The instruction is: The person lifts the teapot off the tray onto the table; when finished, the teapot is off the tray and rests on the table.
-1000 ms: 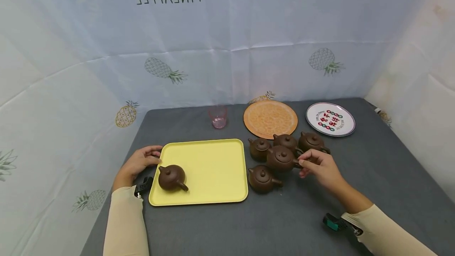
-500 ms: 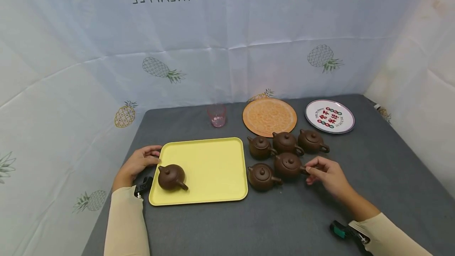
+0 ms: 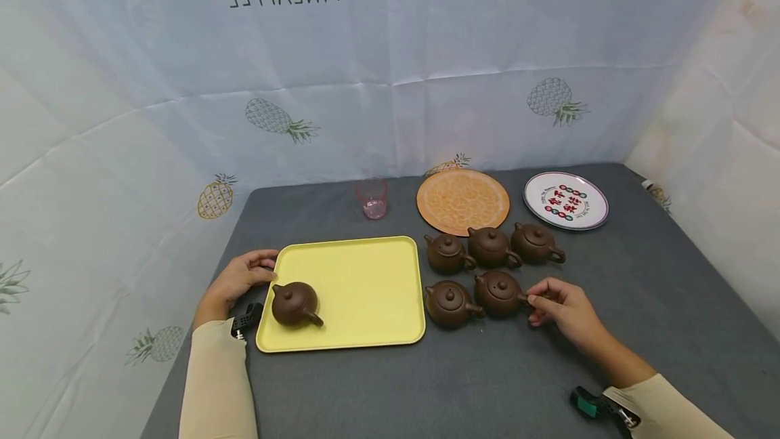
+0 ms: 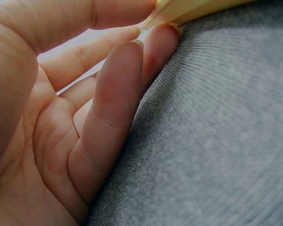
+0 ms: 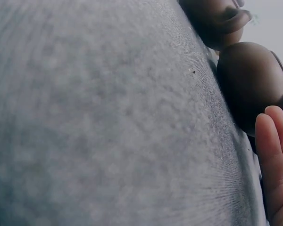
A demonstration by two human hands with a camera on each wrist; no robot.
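In the head view my right hand [image 3: 563, 310] pinches the handle of a brown clay teapot [image 3: 498, 293], which stands in the front row on the grey cloth. Two straight fingers [image 5: 271, 160] lie near this teapot's body [image 5: 252, 82] in the right wrist view. Close on its left is another brown teapot [image 3: 449, 305]. My left hand [image 3: 234, 283] holds the left rim of a yellow tray [image 3: 365, 290], thumb and fingertips at the edge. A single brown teapot [image 3: 294, 303] sits on the tray's left part, its handle angled toward the front.
Behind the front pair stand three more brown teapots: left [image 3: 447, 254], middle [image 3: 490, 247] and right [image 3: 535, 244]. Farther back are a pink glass [image 3: 373, 198], an orange round mat [image 3: 463, 202] and a white printed plate [image 3: 565, 200]. A pineapple-print curtain [image 3: 390, 53] borders the table.
My right hand has brought its teapot toward the front and slightly right, from over the group down to beside the front teapot. The left hand and tray have stayed put.
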